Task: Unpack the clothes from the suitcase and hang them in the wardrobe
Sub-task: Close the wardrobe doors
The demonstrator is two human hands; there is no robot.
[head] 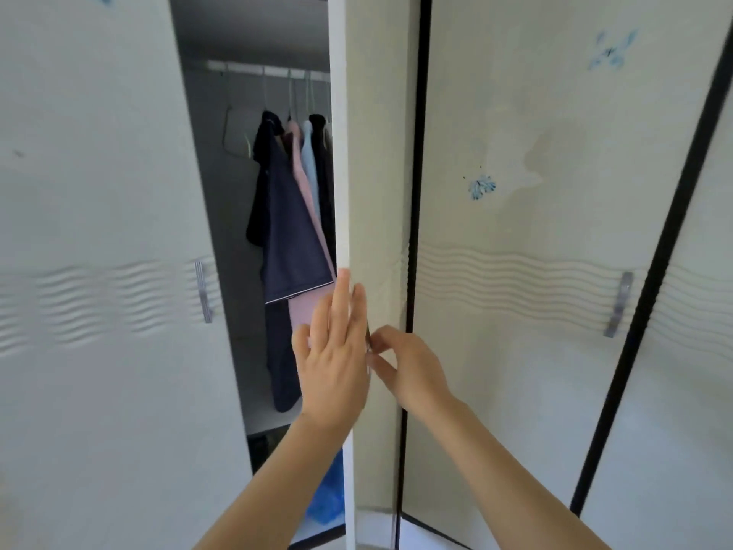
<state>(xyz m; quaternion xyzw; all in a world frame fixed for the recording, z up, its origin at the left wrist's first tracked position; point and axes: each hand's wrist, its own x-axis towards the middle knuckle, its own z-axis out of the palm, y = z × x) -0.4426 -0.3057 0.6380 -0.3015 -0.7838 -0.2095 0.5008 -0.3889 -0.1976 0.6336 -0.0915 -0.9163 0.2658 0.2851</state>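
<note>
Cream wardrobe doors fill the frame from edge to edge, each crossed by a band of raised wavy lines at mid height.

Nearest, at lower centre, two bare forearms reach up. The left hand [336, 353] lies flat, fingers straight and close together, against the white edge of the middle door [375, 184], which stands half open. Just to its right, the right hand [412, 371] has its fingers curled, thumb and fingertips pinching the front of that same door edge. Something small and dark shows between the two hands, but what it is I cannot tell.

At the left of the frame a second door [99, 232] stands swung out, with a metal handle [204, 289]. At the right a closed door [515, 240] carries another handle [618, 303], making two handles in plain sight. Dark strips run along both sides of this closed door.

Low in the gap, at bottom centre, a blue plastic bag [328, 494] sits inside the wardrobe.

Further in, four clothes hang side by side, pushed towards the right: a navy shirt [285, 232], a pink one [304, 180], a light blue one [310, 160] and a black one [323, 160]. One bare hanger [237, 131] hangs to their left. All hang from the rail [269, 69] at upper centre.
</note>
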